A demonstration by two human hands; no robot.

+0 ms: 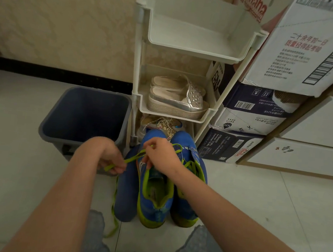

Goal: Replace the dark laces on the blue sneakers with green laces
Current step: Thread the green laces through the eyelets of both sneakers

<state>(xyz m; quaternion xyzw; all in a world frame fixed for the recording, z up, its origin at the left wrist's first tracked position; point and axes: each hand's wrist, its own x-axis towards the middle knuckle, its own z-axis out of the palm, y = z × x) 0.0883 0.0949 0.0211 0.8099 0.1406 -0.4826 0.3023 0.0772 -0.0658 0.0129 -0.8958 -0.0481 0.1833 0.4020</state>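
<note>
Home entryway: shoe rack (181, 51), stacked boxes (266, 107).

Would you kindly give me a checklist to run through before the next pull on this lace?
1. Grip of left hand on green lace: ok, pinched.
2. Grip of right hand on the lace above left sneaker: ok, fingers curled on it.
3. Lace untwisted between the hands: cannot tell.
4. The loose end trails free beside the shoe: ok.
5. Dark laces off both sneakers: cannot tell, the hand hides the eyelets.
6. Lacing of right sneaker finished: cannot tell, though green lace shows on it.
</note>
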